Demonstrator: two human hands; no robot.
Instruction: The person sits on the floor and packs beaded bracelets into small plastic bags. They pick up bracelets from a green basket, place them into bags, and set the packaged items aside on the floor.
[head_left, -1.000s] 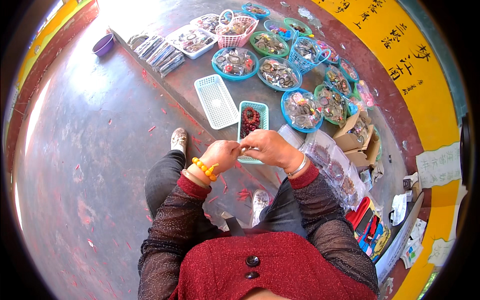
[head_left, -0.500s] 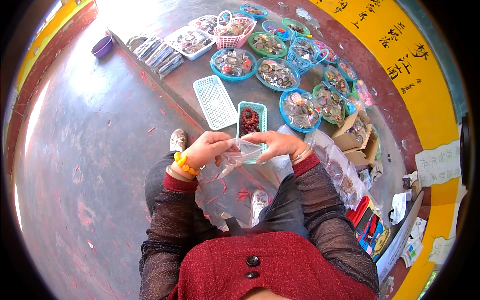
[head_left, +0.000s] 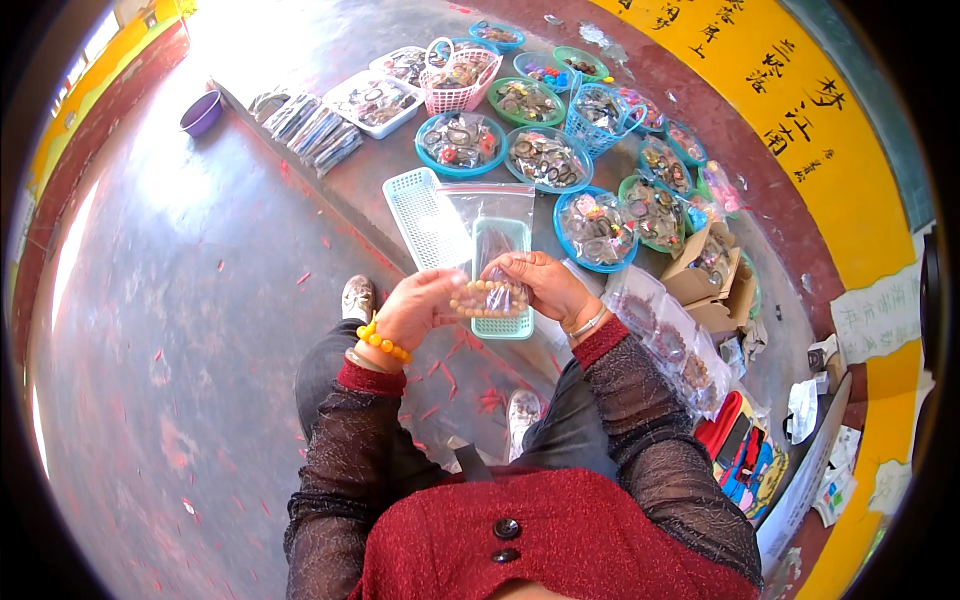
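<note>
A clear zip bag (head_left: 487, 204) hangs in front of me with its zip edge at the far end. A bracelet of tan beads (head_left: 492, 299) shows at its near end, seemingly inside the plastic. My left hand (head_left: 418, 304) is closed at the left end of the beads, fingertips pinching bag and beads. From the right, my right hand (head_left: 548, 286) pinches the bag beside the beads. Behind and below the bag lies a mint-green basket (head_left: 503, 327), partly covered by it. A white mesh basket (head_left: 408, 200) sits to its left, its right part behind the bag.
Round trays of bagged trinkets (head_left: 549, 158) crowd the floor ahead. Flat packets (head_left: 312, 130) lie at the far left near a purple basin (head_left: 202, 113). At the right are an open cardboard box (head_left: 712, 290), a plastic sheet with bracelets (head_left: 668, 335) and a colourful bag (head_left: 745, 460).
The bag has been turned and stretched away from me, and tan beads now show between my hands. The dark red beads in the mint-green basket no longer show.
</note>
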